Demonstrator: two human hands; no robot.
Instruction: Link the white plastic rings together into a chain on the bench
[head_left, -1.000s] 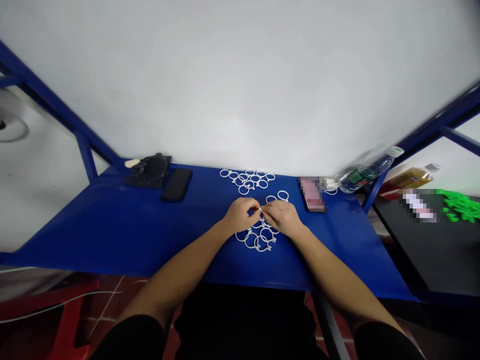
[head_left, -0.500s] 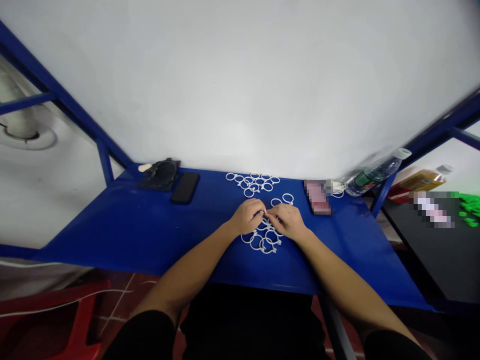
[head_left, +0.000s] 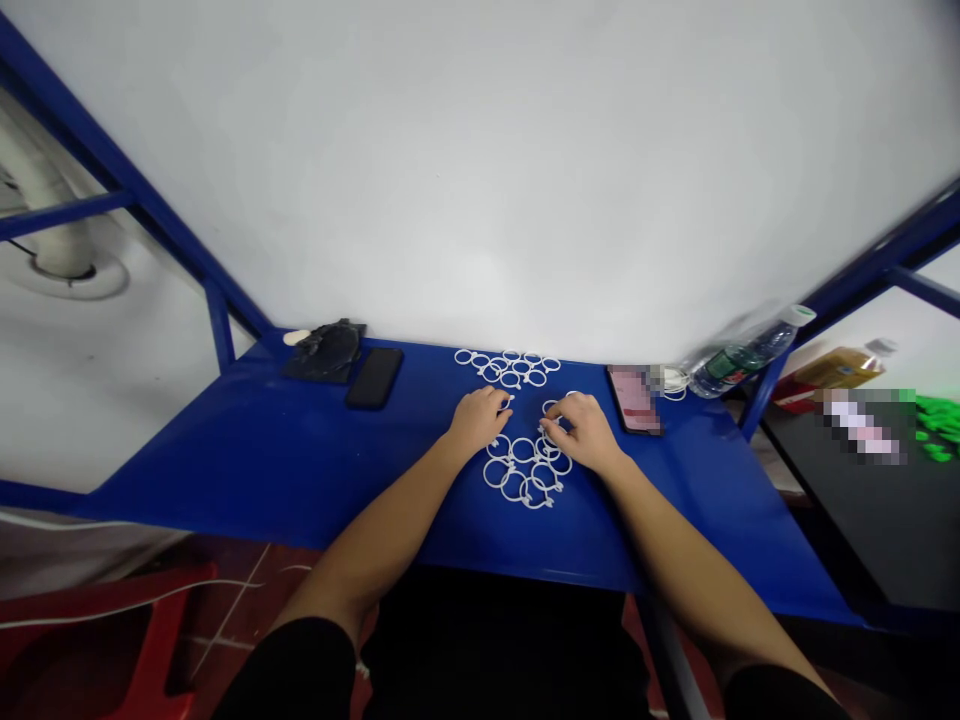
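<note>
Rings (head_left: 529, 478) in a near cluster are being supported by the blue tabletop (head_left: 300, 470), bodyward of the fingertips and largely between the hands. One white ring (head_left: 505, 404) is apparently being pinched by the left hand (head_left: 478, 420), which is being positioned nearer the far cluster (head_left: 510, 366), just short of it. The right hand (head_left: 587, 432) is being held with fingers curled; whether anything is being gripped cannot be told. No long axis is being presented: thin, round white loops with small tabs are being shown, several overlapping.
</note>
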